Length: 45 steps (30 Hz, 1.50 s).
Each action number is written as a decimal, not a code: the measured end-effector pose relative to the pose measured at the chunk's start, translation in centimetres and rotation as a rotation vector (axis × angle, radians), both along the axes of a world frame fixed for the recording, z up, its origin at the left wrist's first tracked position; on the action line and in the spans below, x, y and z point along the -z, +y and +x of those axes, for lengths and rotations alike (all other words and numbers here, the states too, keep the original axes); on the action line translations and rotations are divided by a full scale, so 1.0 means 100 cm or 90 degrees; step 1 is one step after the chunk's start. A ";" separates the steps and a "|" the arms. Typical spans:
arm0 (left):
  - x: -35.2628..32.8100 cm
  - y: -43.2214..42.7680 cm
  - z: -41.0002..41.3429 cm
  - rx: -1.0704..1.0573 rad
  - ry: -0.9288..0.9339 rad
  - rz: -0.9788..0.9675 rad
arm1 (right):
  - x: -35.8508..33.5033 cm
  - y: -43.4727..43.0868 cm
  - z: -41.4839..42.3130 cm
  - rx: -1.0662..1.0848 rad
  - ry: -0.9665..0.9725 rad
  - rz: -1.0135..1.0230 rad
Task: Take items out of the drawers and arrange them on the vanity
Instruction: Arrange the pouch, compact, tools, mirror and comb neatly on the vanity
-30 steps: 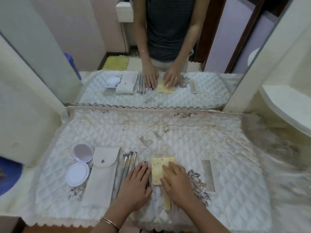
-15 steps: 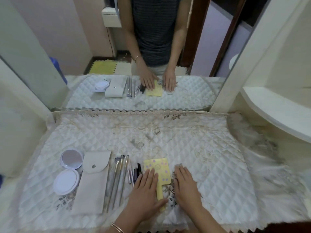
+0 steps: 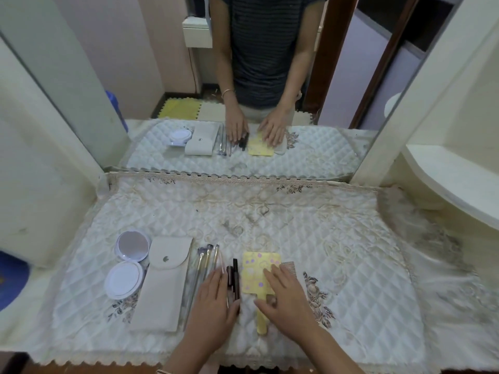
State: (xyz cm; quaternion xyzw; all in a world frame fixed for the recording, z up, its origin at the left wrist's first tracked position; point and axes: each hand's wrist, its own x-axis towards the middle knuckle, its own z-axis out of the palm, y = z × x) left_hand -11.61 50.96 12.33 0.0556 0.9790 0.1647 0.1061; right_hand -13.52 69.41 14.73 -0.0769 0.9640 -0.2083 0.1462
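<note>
Items lie in a row near the front of the vanity's quilted cloth (image 3: 270, 220). From the left: an open round compact (image 3: 127, 265), a beige snap pouch (image 3: 164, 284), several makeup brushes (image 3: 205, 263), two dark pencils (image 3: 233, 273), a yellow hand mirror (image 3: 256, 271) and a comb (image 3: 289, 267). My left hand (image 3: 213, 311) lies flat on the lower ends of the brushes and pencils, fingers straight. My right hand (image 3: 289, 300) rests flat across the mirror and the comb, hiding most of the comb.
A wall mirror (image 3: 256, 76) stands behind the vanity and reflects a person and the row of items. A curved white shelf (image 3: 453, 179) juts out at the right. A blue object (image 3: 10, 282) sits beyond the left edge.
The comb has been slid left until it lies beside the yellow mirror. My left hand moved off the mirror onto the pencils and brushes; my right hand now covers mirror and comb.
</note>
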 end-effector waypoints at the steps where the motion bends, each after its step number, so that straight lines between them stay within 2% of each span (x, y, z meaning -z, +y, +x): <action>1: 0.003 -0.004 0.001 -0.011 0.002 -0.009 | -0.001 -0.006 -0.002 -0.015 -0.015 0.012; 5: 0.018 -0.011 0.007 0.000 0.036 -0.021 | 0.002 -0.013 -0.005 -0.036 -0.056 0.014; 7: 0.017 -0.007 0.007 -0.011 0.065 -0.013 | 0.001 -0.015 -0.003 -0.038 -0.006 0.027; 9: 0.013 -0.001 0.006 -0.012 0.063 -0.005 | -0.004 -0.020 -0.001 -0.102 -0.058 -0.016; 12: 0.016 -0.002 0.004 -0.001 0.065 -0.018 | 0.001 -0.026 -0.001 -0.167 -0.002 0.027; 14: 0.019 -0.008 0.004 0.018 0.043 -0.028 | 0.002 -0.029 0.000 -0.198 -0.072 0.088; 21: 0.010 -0.022 -0.001 0.078 0.037 -0.038 | 0.009 -0.037 -0.009 -0.183 -0.019 0.144; 24: 0.011 -0.019 -0.003 0.081 0.047 -0.038 | 0.006 -0.032 -0.011 -0.210 -0.042 0.048; 28: 0.013 -0.010 -0.009 0.063 0.091 -0.038 | 0.004 -0.027 -0.011 -0.159 0.051 0.065; 29: 0.014 -0.009 -0.010 0.059 0.095 -0.037 | 0.002 -0.025 -0.009 -0.146 -0.011 0.081; 32: 0.016 -0.010 -0.011 0.062 0.111 -0.051 | 0.008 -0.011 -0.008 -0.096 -0.004 0.119; 38: 0.016 -0.012 -0.010 0.070 0.100 -0.069 | 0.004 -0.005 0.000 -0.052 -0.093 0.154; 41: 0.016 -0.011 -0.011 0.081 0.091 -0.070 | 0.007 -0.008 0.001 -0.041 -0.047 0.146; 45: 0.015 -0.010 -0.012 0.091 0.099 -0.079 | 0.004 0.012 0.007 0.038 0.000 0.086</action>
